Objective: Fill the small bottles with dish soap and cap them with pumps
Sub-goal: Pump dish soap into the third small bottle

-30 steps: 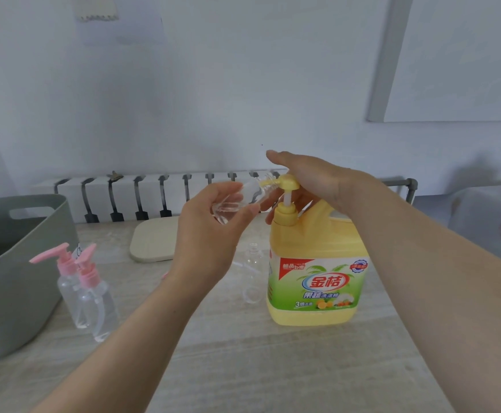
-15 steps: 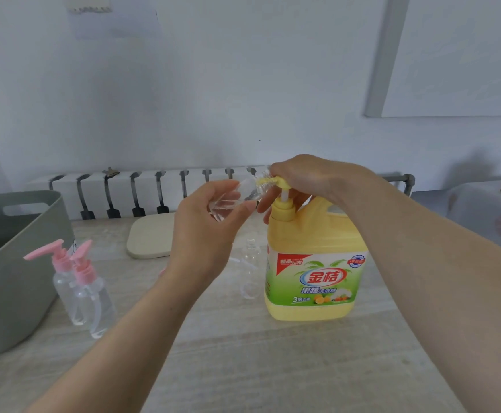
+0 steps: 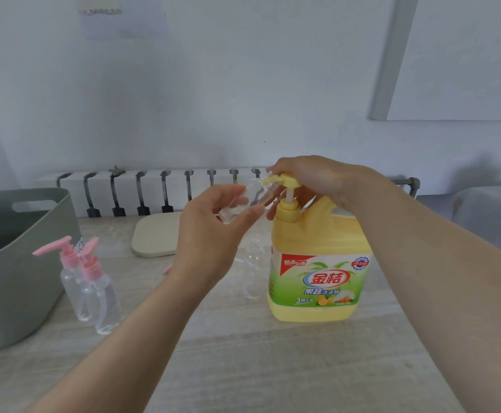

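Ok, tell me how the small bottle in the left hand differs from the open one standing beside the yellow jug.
The held bottle is tilted, mouth at the spout of the jug; the standing bottle is upright. The held bottle is gripped in the air by the left hand; the standing bottle rests untouched on the table. Both are clear, without pumps.

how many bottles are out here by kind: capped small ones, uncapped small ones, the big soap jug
small clear bottles with pink pumps: 2
small clear bottles uncapped: 2, one held in the left hand, one standing
yellow dish soap jug: 1
total: 5
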Demonstrator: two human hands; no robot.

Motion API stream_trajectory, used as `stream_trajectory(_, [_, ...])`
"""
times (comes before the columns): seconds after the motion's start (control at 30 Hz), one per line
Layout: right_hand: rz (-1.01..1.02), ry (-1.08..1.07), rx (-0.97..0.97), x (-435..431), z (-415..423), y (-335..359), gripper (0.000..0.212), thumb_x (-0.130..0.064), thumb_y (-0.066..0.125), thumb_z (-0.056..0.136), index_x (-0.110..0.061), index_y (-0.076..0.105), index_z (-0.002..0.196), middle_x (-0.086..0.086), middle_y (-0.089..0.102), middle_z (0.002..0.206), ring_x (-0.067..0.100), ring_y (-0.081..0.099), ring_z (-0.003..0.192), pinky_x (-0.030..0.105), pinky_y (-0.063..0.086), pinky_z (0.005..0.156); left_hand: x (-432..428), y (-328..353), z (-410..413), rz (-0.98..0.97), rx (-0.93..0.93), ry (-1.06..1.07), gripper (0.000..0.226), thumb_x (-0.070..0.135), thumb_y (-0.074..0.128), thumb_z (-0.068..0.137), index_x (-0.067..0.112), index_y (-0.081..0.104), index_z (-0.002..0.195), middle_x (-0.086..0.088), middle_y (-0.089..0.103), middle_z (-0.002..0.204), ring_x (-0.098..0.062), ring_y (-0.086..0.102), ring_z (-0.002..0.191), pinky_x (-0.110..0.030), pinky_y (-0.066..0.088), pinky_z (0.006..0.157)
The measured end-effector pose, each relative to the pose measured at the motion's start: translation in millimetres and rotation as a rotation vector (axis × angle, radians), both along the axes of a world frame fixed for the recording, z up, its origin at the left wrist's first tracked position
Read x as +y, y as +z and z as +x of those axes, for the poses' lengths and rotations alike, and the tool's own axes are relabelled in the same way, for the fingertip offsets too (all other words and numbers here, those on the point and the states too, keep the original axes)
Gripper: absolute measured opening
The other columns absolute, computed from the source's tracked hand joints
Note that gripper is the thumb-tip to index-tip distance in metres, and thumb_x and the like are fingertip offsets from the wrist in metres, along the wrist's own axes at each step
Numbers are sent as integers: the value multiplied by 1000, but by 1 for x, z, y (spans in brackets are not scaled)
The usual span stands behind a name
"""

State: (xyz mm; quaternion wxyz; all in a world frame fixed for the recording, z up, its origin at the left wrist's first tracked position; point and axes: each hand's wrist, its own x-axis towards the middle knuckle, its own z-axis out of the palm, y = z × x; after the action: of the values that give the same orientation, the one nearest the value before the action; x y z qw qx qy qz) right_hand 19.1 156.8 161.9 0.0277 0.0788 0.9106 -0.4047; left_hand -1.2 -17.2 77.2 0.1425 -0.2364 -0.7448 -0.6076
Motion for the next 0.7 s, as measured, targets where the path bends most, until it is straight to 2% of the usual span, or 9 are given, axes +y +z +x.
stream_trajectory(0.13, [-67,5,-50,3,-2,1,59,-54,39,90,-16,79,69,8,76,86,30,65,87,42,50,94,0,1,-2,-12,16,8,37,37,78,78,32,66,112,28,65,89,16,59,90,-8,44,74])
stream_trajectory(0.3, [-32,-7,22,0,-2,-2,49,-40,37,94,-12,75,82,2,76,79,33,67,93,35,52,86,0,1,-3,-18,26,1,37,36,78,78,33,65,113,29,64,89,19,58,90,1,43,68])
stream_trajectory(0.43, [-3,-6,2,-3,-1,-1,52,-34,32,95,-6,75,95,0,76,80,33,66,102,35,53,87,0,2,-3,-24,53,18,37,37,77,79,33,65,114,28,64,90,20,57,89,4,41,69])
stream_trajectory(0.5, [26,-16,-8,-5,-1,0,51,-31,30,95,-4,73,101,-2,76,77,27,69,93,30,55,76,0,2,-4,-22,62,22,37,37,76,80,32,65,115,28,64,90,21,57,89,5,39,68])
stream_trajectory(0.57, [62,-23,-2,-6,-1,1,48,-25,31,95,1,71,101,-5,75,70,17,68,75,23,52,60,0,2,-4,-22,66,20,38,37,76,80,31,65,117,27,63,91,22,56,89,6,37,67])
stream_trajectory(0.63, [101,-51,19,-7,-3,0,40,-19,33,95,0,67,86,-10,70,56,5,64,52,13,44,41,0,1,-4,-24,60,16,39,37,75,81,29,65,118,27,63,91,22,56,88,6,37,66])
stream_trajectory(0.67, [110,-64,27,-7,-3,-1,37,-17,33,95,-3,64,80,-12,67,52,4,62,46,11,40,35,0,-1,-4,-25,55,17,39,36,75,81,29,64,118,26,63,91,22,56,87,6,37,65])
stream_trajectory(0.7, [113,-63,21,-7,-3,-1,37,-16,34,95,-4,65,79,-12,67,52,6,62,49,11,40,35,0,-2,-4,-25,51,19,39,36,75,81,28,64,118,26,63,91,21,56,87,5,38,65])
